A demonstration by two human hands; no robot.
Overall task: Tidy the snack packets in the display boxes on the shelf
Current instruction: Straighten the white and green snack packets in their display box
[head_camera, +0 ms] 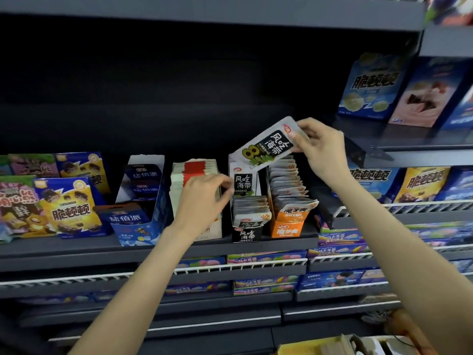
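Your right hand point(317, 147) pinches 1 grey-and-black foil seaweed packet point(266, 144) at centre frame; your left hand point(204, 198) grips the black cardboard display box point(247, 234), still part-filled.

— What does the right hand point(318, 147) hold?
— A grey seaweed packet point(266, 144), pinched at its top corner and tilted above the black display box point(247, 233).
— And the left hand point(204, 201)?
— It touches the upright packets (fingers curled) beside the white display box point(195, 185).

Open dark space above the display boxes point(247, 226) (tightly side by side), upper shelf point(204, 11) well overhead.
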